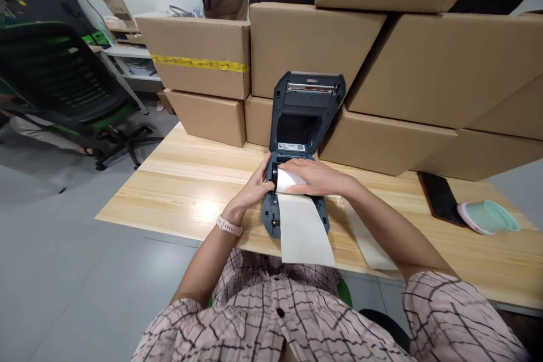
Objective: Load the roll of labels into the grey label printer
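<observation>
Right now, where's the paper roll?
Head view, just right of centre: the roll sits in the open printer, partly under the right hand, with the left hand at the printer's left edge.

Cardboard boxes (pixel 309 39) stand stacked behind a phone (pixel 439 197) and cup (pixel 486 217).

A wooden table (pixel 190 181) carries boxes (pixel 386 138), an open printer (pixel 303 131), paper (pixel 367 237), phone (pixel 439 195) and cup (pixel 487 216)
</observation>
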The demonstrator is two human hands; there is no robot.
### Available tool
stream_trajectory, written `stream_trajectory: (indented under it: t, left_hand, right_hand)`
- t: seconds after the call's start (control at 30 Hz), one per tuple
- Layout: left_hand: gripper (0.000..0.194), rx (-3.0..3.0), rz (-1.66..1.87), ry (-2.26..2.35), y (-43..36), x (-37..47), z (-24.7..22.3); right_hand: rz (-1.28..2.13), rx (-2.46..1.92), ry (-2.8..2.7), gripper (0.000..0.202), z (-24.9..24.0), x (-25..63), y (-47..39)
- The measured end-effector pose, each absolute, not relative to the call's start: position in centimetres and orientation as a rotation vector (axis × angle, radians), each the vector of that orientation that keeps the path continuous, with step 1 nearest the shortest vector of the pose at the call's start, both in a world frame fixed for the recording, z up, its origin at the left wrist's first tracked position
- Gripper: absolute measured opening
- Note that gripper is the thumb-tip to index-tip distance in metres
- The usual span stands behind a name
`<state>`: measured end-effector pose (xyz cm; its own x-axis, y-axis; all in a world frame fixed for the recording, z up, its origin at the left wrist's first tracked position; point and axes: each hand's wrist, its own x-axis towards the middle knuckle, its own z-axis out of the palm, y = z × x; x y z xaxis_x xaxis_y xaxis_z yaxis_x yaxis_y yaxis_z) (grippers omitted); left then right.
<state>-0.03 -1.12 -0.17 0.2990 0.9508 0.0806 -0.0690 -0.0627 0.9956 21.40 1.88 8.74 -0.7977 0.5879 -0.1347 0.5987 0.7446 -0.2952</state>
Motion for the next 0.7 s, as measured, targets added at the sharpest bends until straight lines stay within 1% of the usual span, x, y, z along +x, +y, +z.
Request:
stream_trajectory:
  t: [0.07,0.17,0.3,0.47,0.57,0.7]
  left_hand:
    - [0.107,1.347,1.057,0.892,-1.1,0.0,-0.1]
    - [0.105,1.332,1.074,0.885,-1.4,0.2,0.2]
    - [0.099,1.331,1.090,0.901,-1.8,0.3,0.8]
    - [0.095,1.345,1.091,0.885,-2.0,0.1,0.8]
    - [0.093,1.347,1.086,0.873,-2.1,0.0,0.8]
    - [0.099,1.347,1.056,0.900,-2.4,0.1,1.3]
  right_hand:
    - [-0.504,0.902,3.010,0.057,9.2,22.5,-0.5]
    - [-0.529,0.792,2.996,0.058,9.4,23.8,-4.8]
    - [-0.504,0.876,2.994,0.063,8.2,24.3,-8.7]
    - [-0.479,0.957,3.041,0.062,7.2,24.2,-9.5]
    - [-0.493,0.953,3.035,0.066,7.2,24.2,-9.4]
    - [-0.524,0.944,2.979,0.076,7.5,24.2,-9.3]
